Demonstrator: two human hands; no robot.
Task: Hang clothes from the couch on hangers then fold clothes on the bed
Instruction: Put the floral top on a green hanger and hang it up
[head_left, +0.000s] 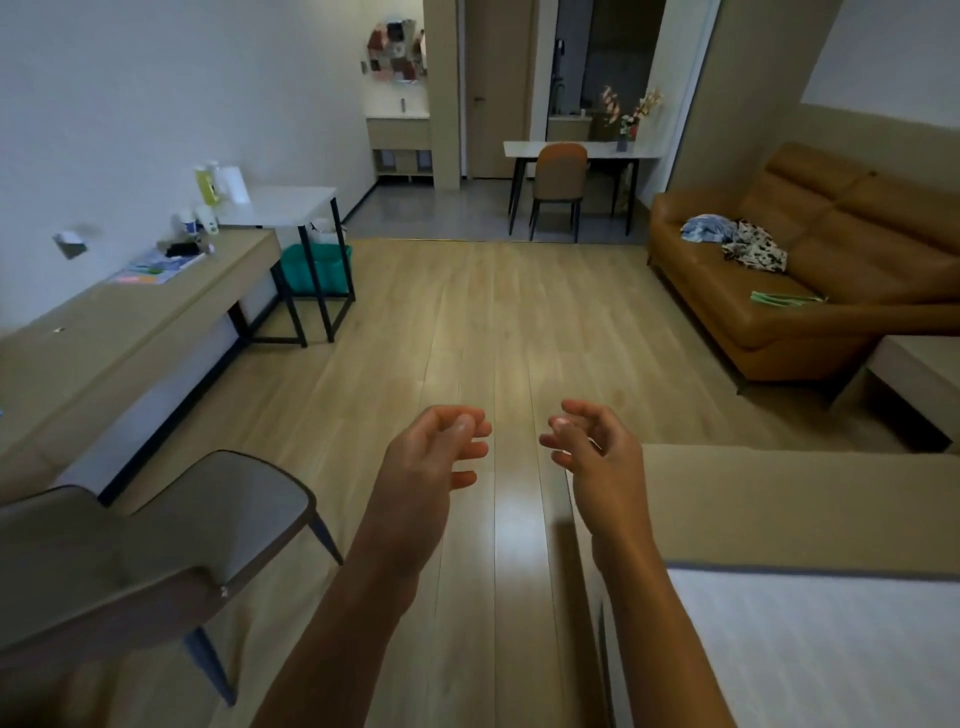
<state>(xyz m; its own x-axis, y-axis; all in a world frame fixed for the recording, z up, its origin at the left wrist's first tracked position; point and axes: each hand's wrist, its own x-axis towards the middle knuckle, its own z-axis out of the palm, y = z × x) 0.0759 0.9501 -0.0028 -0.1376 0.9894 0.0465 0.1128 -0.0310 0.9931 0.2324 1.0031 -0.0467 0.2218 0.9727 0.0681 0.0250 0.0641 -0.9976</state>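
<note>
Left hand (436, 447) and right hand (592, 447) are hovering loosely curled, gripping nothing, while clothes (737, 241) are lying heaped on the couch (831, 218), well apart; seemingly tangled, both garments risk lifting together.

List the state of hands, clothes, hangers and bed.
Left hand: empty, fingers loosely curled.
Right hand: empty, fingers loosely curled.
Blue garment: crumpled on the couch, unhung.
Patterned garment: crumpled beside it, touching.
Green hangers: flat on the couch seat, bare.
Bed: visible part bare of clothes.
</note>
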